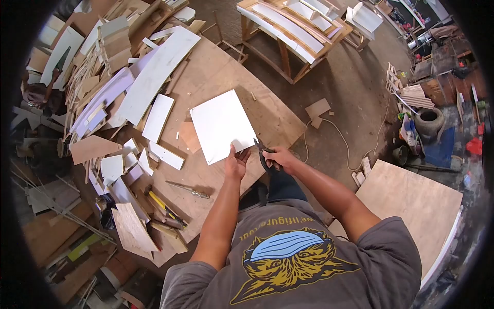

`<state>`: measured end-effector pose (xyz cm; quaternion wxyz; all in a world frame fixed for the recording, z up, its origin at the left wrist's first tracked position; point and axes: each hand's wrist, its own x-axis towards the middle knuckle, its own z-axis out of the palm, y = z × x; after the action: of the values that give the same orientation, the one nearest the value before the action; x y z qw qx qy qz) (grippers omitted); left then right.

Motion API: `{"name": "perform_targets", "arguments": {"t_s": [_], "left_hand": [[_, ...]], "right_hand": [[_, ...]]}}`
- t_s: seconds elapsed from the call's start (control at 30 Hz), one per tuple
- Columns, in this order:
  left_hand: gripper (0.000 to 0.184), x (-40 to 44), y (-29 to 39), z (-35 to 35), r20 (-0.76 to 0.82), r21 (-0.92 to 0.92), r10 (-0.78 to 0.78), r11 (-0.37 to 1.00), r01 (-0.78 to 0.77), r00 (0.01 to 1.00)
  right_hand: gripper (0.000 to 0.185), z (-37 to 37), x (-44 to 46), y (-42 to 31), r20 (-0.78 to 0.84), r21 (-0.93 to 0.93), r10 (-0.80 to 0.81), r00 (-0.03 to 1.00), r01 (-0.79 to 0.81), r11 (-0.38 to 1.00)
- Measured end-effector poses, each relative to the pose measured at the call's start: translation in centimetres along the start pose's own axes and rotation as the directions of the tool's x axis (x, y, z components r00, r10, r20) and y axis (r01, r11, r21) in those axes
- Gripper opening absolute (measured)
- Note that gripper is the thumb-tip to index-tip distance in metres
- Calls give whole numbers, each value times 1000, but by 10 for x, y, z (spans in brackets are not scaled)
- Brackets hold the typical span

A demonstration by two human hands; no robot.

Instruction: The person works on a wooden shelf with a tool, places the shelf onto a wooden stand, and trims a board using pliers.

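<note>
A white rectangular board [221, 123] lies on the wooden worktable near its front edge. My left hand [236, 164] grips the board's near edge, thumb on top and fingers along the edge. In my right hand [278, 158] is a pair of pliers [264, 155] with dark handles. Their jaws are at the board's near right corner; whether they clamp something there is too small to tell. Left of my left hand lies a screwdriver [191, 190] with a clear handle. A hammer [165, 207] with a yellow and black handle rests further left.
Offcuts and long white boards [159, 74] are heaped over the left of the worktable [267, 110]. Beyond it stands a wooden frame table [283, 49] with curved pieces. A cord [343, 139] runs over the floor. At right are a plywood sheet [411, 201] and a tire [428, 121].
</note>
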<state>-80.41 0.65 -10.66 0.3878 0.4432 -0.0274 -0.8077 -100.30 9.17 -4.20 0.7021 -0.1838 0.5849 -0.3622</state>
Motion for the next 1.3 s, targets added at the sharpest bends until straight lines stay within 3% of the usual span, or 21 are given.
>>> {"name": "perform_targets", "arguments": {"t_s": [0.23,0.3,0.43,0.57,0.7,0.73,0.9,1.0,1.1,1.2,1.3], "left_hand": [[52,-3,0,-1,13,54,-9,999,8,1000],[48,1,0,-2,-40,48,-23,999,25,999],[45,3,-4,-6,-1,8,-4,1000,4,1000],[38,-5,-5,1,-3,15,38,999,-38,999],[35,4,-13,-8,26,-2,-3,1000,3,1000],[34,5,-15,-8,21,-13,-5,1000,6,1000],[34,11,-26,-3,63,16,-96,995,95,993],[35,33,-40,-17,196,84,-88,994,73,977],[36,47,-46,-34,233,142,-73,989,40,970],[37,36,-48,-19,180,33,-19,999,13,983],[36,36,-48,-22,82,67,-78,995,73,994]], "right_hand": [[31,-5,26,8,14,-8,59,998,-59,998],[33,-6,32,10,-14,5,85,996,-85,996],[34,0,38,9,-51,26,119,992,-118,993],[31,6,36,6,-113,-112,132,985,-145,983],[33,10,21,-9,106,92,284,953,-294,951],[35,6,26,-1,175,99,257,950,-277,956],[34,11,25,-6,99,-41,281,955,-278,960],[34,12,26,-6,71,-55,276,958,-273,961],[34,13,30,0,59,-52,277,959,-274,960],[33,16,30,-1,55,31,248,967,-250,968],[30,26,21,-12,11,69,302,953,-302,951]]}}
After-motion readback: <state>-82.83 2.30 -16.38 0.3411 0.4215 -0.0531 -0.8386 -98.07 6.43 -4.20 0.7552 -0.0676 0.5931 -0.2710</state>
